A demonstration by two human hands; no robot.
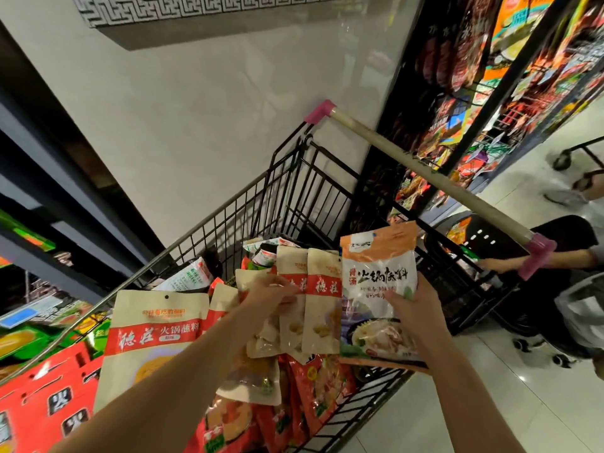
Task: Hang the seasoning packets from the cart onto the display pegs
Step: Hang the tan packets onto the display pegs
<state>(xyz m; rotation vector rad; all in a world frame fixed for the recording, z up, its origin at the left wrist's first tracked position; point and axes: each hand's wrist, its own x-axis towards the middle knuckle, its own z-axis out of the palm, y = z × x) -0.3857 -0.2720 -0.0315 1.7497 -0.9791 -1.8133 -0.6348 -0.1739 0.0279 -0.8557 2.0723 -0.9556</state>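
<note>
Over the black wire cart (294,197), left hand (271,294) pinches beige red-banded packets (322,322); right hand (411,305) grips an orange-white pouch (379,256).

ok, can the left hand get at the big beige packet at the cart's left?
Reach, likely yes: the big beige packet lies uncovered on top, close by. But the left hand grips a fan of small beige packets, so taking it looks awkward.

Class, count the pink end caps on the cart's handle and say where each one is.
2. One pink cap is on the far end of the cart handle, upper middle; the other pink cap is on its near end, at right. Neither is hidden.
</note>
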